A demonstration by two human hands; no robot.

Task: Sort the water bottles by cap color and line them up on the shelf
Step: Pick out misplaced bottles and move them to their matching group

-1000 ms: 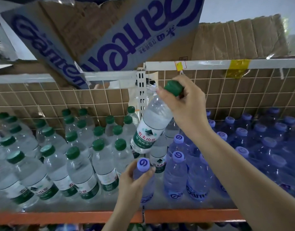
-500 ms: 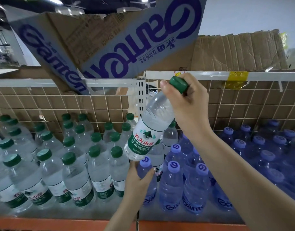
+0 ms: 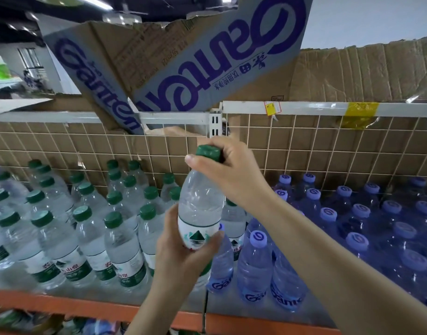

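Observation:
A clear green-capped bottle (image 3: pixel 199 204) hangs upright above the middle of the shelf. My right hand (image 3: pixel 234 175) grips it at the neck and green cap. My left hand (image 3: pixel 183 259) wraps round its labelled lower body from below. Several green-capped bottles (image 3: pixel 86 228) stand in rows on the left of the shelf. Several purple-capped blue bottles (image 3: pixel 352 223) stand on the right. A purple-capped bottle (image 3: pixel 223 267) stands just behind my left hand, partly hidden.
The shelf has an orange front edge (image 3: pixel 91 308) and a wire grid back (image 3: pixel 304 146) lined with cardboard. A torn Ganten carton (image 3: pixel 183 68) leans on the upper rail. More bottles show on a lower level under the shelf edge.
My left hand let go of the purple-capped bottle and took hold of the green-capped bottle's body. The bottle swung from tilted to upright and came lower.

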